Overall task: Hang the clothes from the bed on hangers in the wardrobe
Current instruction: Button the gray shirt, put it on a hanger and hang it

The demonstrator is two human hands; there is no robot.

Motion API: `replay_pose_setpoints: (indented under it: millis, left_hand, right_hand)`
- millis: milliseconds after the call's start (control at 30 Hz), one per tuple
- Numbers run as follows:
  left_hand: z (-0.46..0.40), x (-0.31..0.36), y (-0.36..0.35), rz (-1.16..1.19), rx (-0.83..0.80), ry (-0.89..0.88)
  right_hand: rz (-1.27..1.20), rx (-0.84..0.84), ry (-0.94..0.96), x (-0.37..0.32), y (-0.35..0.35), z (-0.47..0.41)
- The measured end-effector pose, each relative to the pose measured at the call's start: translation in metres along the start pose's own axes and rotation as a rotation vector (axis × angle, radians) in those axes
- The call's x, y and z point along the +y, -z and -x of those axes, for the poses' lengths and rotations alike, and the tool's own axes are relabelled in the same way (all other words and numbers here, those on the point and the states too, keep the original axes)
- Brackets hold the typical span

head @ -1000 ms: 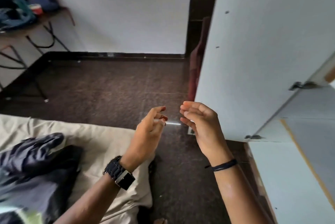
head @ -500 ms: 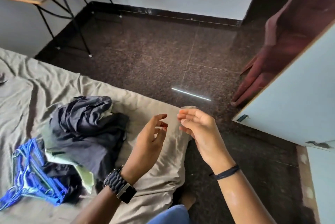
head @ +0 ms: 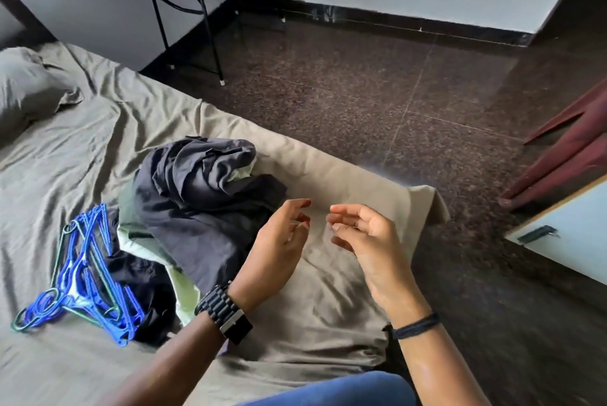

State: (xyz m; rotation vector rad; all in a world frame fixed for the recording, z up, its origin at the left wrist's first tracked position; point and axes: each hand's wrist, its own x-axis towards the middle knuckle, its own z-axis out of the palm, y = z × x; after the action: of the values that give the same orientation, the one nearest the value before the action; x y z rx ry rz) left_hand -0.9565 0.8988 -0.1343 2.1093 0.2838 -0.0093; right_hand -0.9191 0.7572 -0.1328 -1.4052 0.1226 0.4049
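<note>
A crumpled heap of dark clothes (head: 197, 195), with a pale green garment (head: 179, 287) under it, lies on the bed (head: 82, 129) with its olive sheet. A bundle of blue plastic hangers (head: 85, 277) lies just left of the heap. My left hand (head: 279, 241), with a black watch on the wrist, hovers over the sheet at the heap's right edge, fingers relaxed and holding nothing. My right hand (head: 364, 238) hovers beside it, palm turned left, also holding nothing. A white wardrobe door corner (head: 571, 234) shows at the right edge.
A pillow (head: 29, 87) lies at the bed's upper left. A wooden table on black metal legs (head: 184, 11) stands beyond the bed by the wall. A dark red curtain (head: 565, 156) hangs at the right. Dark speckled floor (head: 377, 100) runs between bed and wardrobe.
My view has swung left and down from the wardrobe door to the bed, bringing the clothes heap, hangers and pillow into sight. Both hands stay raised, holding nothing, close together.
</note>
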Motion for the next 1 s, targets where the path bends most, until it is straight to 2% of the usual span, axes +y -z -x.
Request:
replay_pose_setpoints:
  millis: [200,433,633,867,1000]
  left_hand:
    - [0.001,-0.094,0.008,-0.031,0.067,-0.05]
    - [0.0,-0.188,0.063,-0.038,0.096,-0.14]
    - [-0.025,-0.232,0.14,-0.027,0.123,-0.252]
    - [-0.053,-0.277,0.196,-0.097,0.188,-0.272]
    - [-0.072,-0.294,0.218,-0.153,0.276,-0.304]
  right_hand:
    - [-0.047,-0.057,0.039,0.085,-0.041,-0.029]
    - [-0.032,-0.051,0.087,0.154,-0.129,-0.041]
    - [0.025,-0.033,0.178,0.157,-0.208,-0.053]
    - [0.179,-0.066,0.263,0.151,-0.27,-0.086]
    - [0.409,-0.018,0.364,0.147,-0.304,-0.114]
